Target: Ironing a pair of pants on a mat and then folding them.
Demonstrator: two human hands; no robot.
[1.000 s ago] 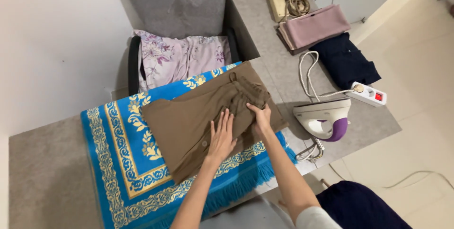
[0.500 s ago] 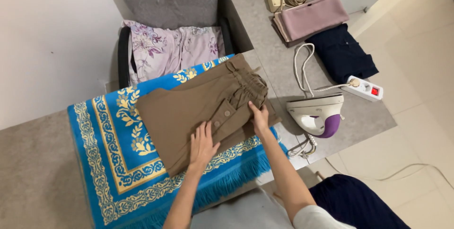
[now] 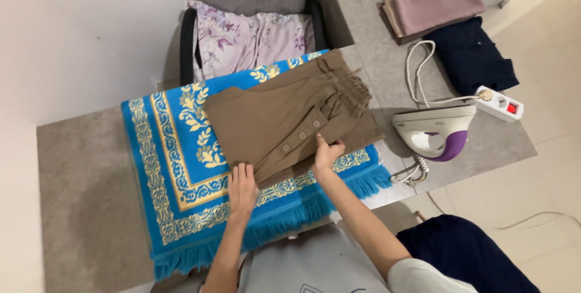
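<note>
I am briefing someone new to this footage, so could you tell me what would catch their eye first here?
The bright blue and gold rug spread over the grey table stands out most, with the brown garment lying on it. The left hand and right hand press at its near edge. To the right stands a white and purple iron.

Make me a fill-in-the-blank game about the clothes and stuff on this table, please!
1. The brown garment lies on a ____ mat with gold patterns.
2. The right hand and the left hand both rest at the near edge of the ____ garment.
3. The white and purple iron sits to the ____ of the mat.
4. The power strip has a ____ switch.

Missing words: blue; brown; right; red
</note>
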